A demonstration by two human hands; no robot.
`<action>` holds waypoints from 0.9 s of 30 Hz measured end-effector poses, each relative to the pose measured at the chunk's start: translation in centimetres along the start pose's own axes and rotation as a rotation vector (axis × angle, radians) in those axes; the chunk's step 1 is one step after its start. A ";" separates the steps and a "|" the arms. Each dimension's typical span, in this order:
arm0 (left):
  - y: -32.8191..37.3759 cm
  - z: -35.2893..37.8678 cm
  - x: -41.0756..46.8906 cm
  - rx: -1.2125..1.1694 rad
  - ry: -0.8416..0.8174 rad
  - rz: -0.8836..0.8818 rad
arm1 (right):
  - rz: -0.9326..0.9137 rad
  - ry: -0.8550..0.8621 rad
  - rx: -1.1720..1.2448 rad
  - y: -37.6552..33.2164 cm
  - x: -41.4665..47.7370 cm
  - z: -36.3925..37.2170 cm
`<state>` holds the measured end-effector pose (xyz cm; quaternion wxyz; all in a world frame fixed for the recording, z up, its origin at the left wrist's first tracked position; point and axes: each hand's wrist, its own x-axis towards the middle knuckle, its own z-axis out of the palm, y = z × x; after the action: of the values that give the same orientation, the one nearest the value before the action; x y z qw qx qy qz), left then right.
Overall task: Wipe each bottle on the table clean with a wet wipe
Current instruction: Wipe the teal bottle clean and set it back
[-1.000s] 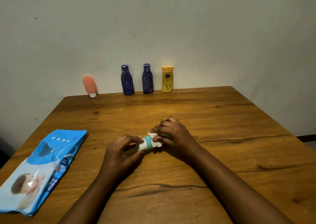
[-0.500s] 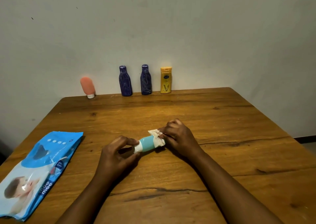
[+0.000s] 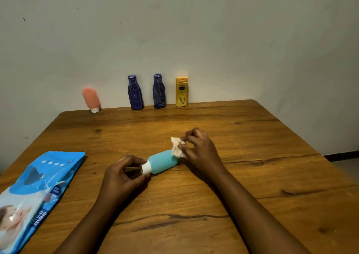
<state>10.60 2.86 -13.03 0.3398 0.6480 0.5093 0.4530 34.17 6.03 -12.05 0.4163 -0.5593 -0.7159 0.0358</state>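
Left hand (image 3: 124, 173) pinches the white cap (image 3: 146, 167) of the teal bottle (image 3: 162, 161) lying on the surface (image 3: 252, 176); right hand (image 3: 200, 149) holds a crumpled wipe (image 3: 177, 147) against its base.

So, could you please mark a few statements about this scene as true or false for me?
1. The left hand holds the teal bottle by its white cap. True.
2. The right hand holds the wipe at the cap end. False: the wipe is at the bottle's other end, away from the cap.
3. The orange tube stands cap down at the table's far edge. True.
4. The wipes pack lies right of both hands. False: it lies to their left.
5. The teal bottle stands upright. False: it is on its side.
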 end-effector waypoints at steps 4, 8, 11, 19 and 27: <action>0.1 0.1 0.0 -0.098 -0.002 -0.118 | -0.006 -0.184 -0.108 -0.5 -0.5 1.6; 0.0 0.1 0.2 -0.119 0.015 -0.172 | 0.002 -0.329 -0.097 0.5 -0.7 0.5; 0.4 0.0 0.4 -0.227 0.041 -0.250 | 0.002 -0.399 -0.077 1.0 -0.7 -1.2; 0.7 -0.5 1.6 -0.330 0.089 -0.401 | -0.009 -0.138 0.106 -4.2 -1.8 -1.3; 1.1 -0.6 1.8 -0.414 0.073 -0.461 | -0.406 -0.146 -0.268 -6.8 -2.2 2.3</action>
<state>10.60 4.28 -11.41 0.5399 0.4159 0.5515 0.4810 27.54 2.67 -11.26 0.2844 -0.4501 -0.8402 -0.1034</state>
